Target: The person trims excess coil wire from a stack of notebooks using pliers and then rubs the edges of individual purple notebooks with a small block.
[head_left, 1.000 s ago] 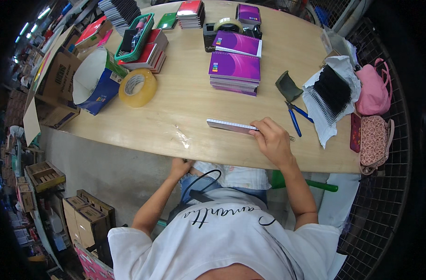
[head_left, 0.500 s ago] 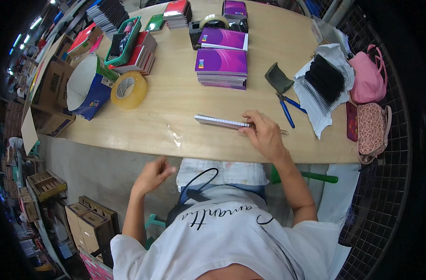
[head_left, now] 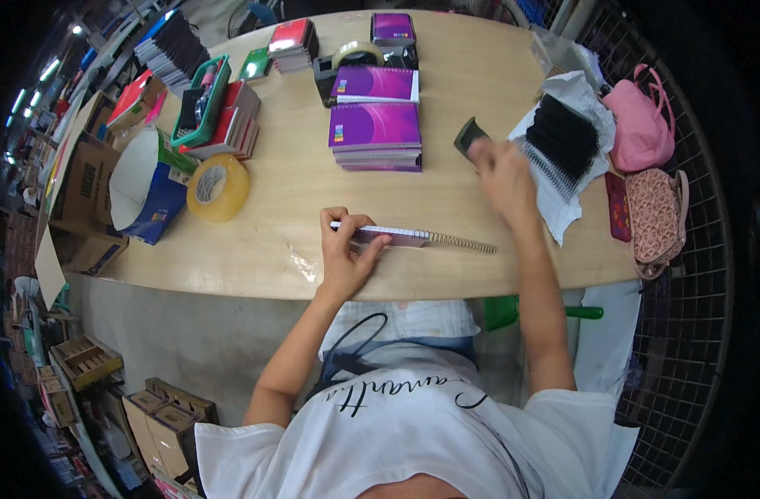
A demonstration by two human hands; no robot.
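My left hand (head_left: 345, 256) grips a small spiral notebook (head_left: 396, 233), thumb in front and fingers behind, its page edges facing up near the table's front edge. A brass-coloured wire coil (head_left: 463, 243) sticks out from the notebook's right end and lies toward the right. Smeared by motion, my right hand (head_left: 506, 183) reaches over the table beside a dark green curved piece (head_left: 469, 136). Its fingertips overlap that piece, but I cannot tell what they hold. The blue-handled pliers do not show now; the hand covers about where they lay.
Purple notebooks (head_left: 375, 133) are stacked in the middle, with a tape dispenser (head_left: 326, 81) behind. A tape roll (head_left: 218, 190) and a green basket (head_left: 203, 112) stand left. Black wire coils (head_left: 563, 137) lie on white wrapping at right, beside a pink bag (head_left: 640, 125).
My left hand has come up from below the table edge and taken hold of the notebook. My right hand has let go of it and moved up and right, over the pliers' place.
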